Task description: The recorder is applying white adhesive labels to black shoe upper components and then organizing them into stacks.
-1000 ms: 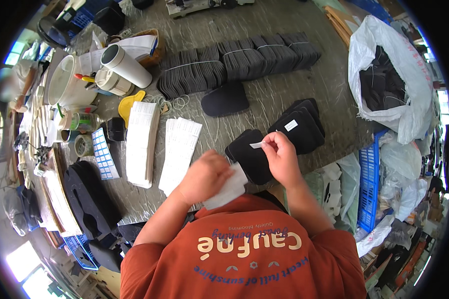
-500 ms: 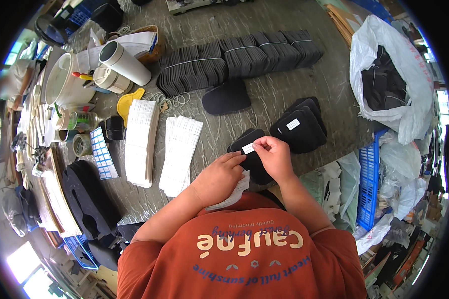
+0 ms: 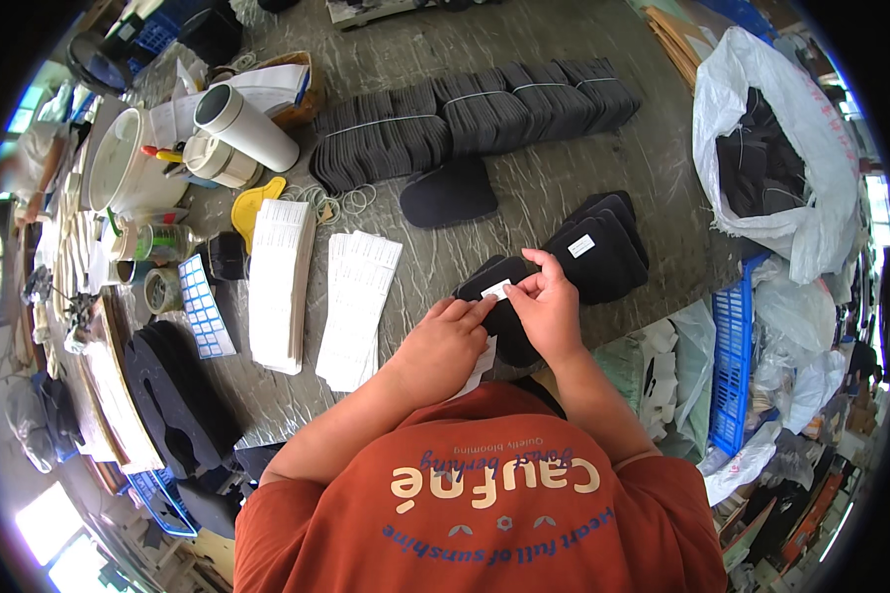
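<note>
Index finger of the right hand [image 3: 547,311] has lifted since half a second ago. Label [image 3: 495,290] lies on the near black pad [image 3: 512,336]. Left hand [image 3: 443,348]: fingertips on label, paper [image 3: 485,364] beneath; can't tell if gripped. Right thumb at label's edge, pinch unclear. Pad pile [image 3: 618,259] beside, paper strips [image 3: 356,306] left, banded pads [image 3: 480,114] beyond.

The small label [image 3: 495,290] is showing white against the black pad [image 3: 512,339], the sheet [image 3: 206,311] is displaying a blue-and-white grid (quite regular), and the shirt [image 3: 564,542] is appearing rusty red.
</note>
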Action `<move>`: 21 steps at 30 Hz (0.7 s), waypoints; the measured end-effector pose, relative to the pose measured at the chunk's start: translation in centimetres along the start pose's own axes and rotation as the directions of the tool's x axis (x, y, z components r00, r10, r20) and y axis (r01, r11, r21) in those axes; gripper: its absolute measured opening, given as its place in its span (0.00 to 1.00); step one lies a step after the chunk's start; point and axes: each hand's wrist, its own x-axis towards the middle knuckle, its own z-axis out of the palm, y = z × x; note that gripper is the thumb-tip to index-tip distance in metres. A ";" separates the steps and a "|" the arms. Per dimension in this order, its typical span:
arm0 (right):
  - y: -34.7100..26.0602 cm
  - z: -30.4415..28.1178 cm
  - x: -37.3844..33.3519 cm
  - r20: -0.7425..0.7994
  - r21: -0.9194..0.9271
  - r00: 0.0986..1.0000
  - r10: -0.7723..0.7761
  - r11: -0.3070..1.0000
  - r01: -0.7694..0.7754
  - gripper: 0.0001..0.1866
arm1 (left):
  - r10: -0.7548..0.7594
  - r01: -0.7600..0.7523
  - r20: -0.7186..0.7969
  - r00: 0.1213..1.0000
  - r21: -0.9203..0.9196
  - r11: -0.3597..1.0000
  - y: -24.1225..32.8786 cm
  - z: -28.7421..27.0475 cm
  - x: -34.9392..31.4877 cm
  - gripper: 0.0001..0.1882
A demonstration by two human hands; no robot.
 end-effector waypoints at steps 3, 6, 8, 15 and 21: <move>0.3 0.1 0.2 -0.025 -0.066 0.999 0.033 0.997 -0.034 0.19 | -0.021 0.021 0.016 1.000 -0.006 1.000 0.1 0.0 0.0 0.10; -0.2 -0.2 0.4 -0.022 -0.248 1.000 -0.018 0.969 0.012 0.19 | -0.040 0.040 -0.006 0.999 -0.006 0.999 0.3 0.1 0.2 0.10; 0.0 -0.2 0.7 -0.020 -0.365 0.997 -0.070 0.929 0.058 0.18 | -0.054 0.054 0.008 0.998 0.014 0.998 0.3 0.2 0.5 0.10; 0.2 -0.6 0.1 -0.079 -0.199 0.990 -0.119 0.975 0.101 0.13 | -0.081 0.080 0.040 0.996 0.042 0.996 0.7 -0.2 0.8 0.10; -0.1 0.0 -0.5 0.011 -0.419 0.983 -0.184 0.892 0.172 0.10 | -0.053 0.052 -0.043 0.998 -0.012 0.999 0.8 0.8 0.4 0.09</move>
